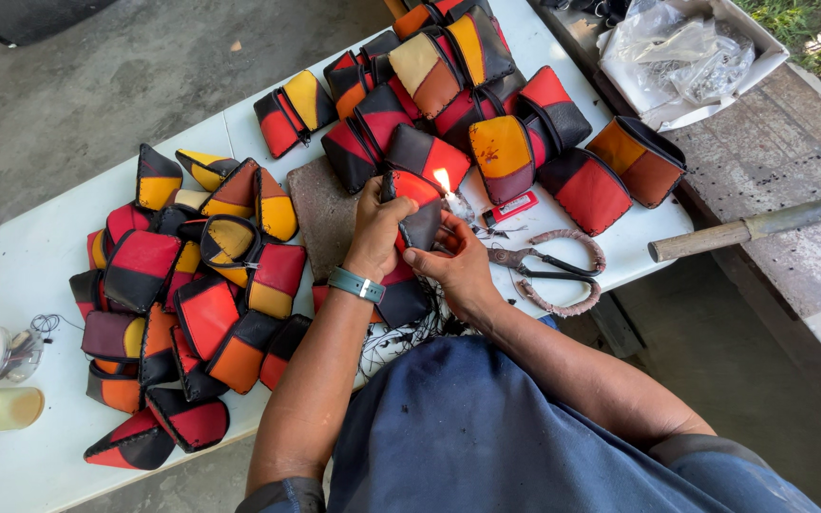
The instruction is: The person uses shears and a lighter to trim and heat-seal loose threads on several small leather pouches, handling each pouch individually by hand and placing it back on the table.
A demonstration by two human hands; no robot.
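red-and-black patchwork pouch (417, 204)

There was only one view, from a camera worn on the person's head. It looked steeply down and slightly forward over the forearms, close above the white table (40, 256), which ran slantwise across the frame. Concrete floor showed at the upper left, a wooden bench (781, 190) at the right edge.
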